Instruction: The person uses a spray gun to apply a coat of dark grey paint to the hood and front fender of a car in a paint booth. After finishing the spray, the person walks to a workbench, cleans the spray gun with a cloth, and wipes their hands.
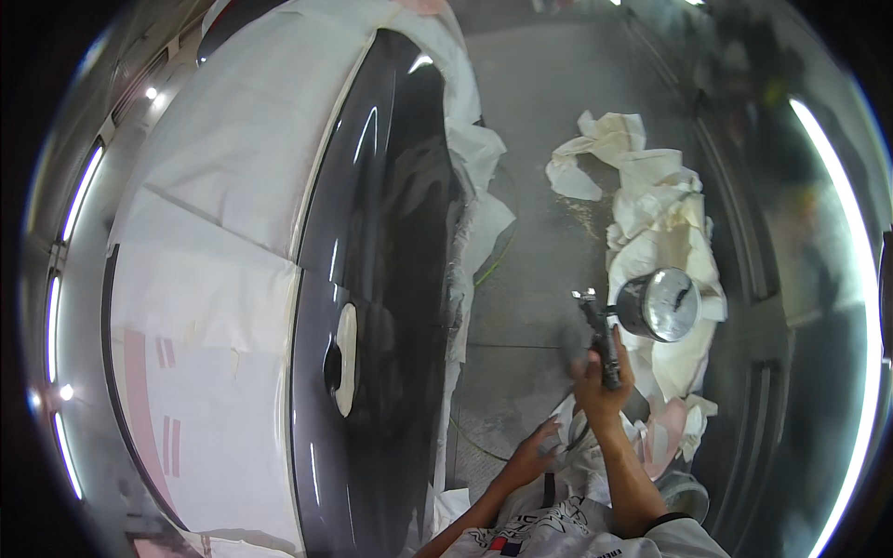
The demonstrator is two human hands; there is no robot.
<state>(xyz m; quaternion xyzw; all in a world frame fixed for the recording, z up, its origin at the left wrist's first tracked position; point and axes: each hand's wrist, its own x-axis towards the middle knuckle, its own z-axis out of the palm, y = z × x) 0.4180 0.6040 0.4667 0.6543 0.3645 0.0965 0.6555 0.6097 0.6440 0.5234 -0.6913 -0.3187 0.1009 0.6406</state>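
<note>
My right hand point(605, 392) is wrapped round the grip of a spray gun point(598, 327). The gun's metal paint cup point(662, 305) sits on its right side, smeared grey on its round face. Lower and further left, my left hand point(534, 453) is near my body, beside a curved grey hose-like piece. Motion blur hides how its fingers lie. To the left of both hands stands the glossy dark side of a car point(400, 232). Its door handle area point(347, 361) carries a pale strip of masking.
White masking sheets point(214, 223) cover the car's upper part, with paper hanging along its lower edge. Crumpled masking paper point(660, 205) lies on the grey floor point(530, 242) at the right. A thin green hose point(496, 263) runs by the car. Bright tube lights point(842, 214) line the walls.
</note>
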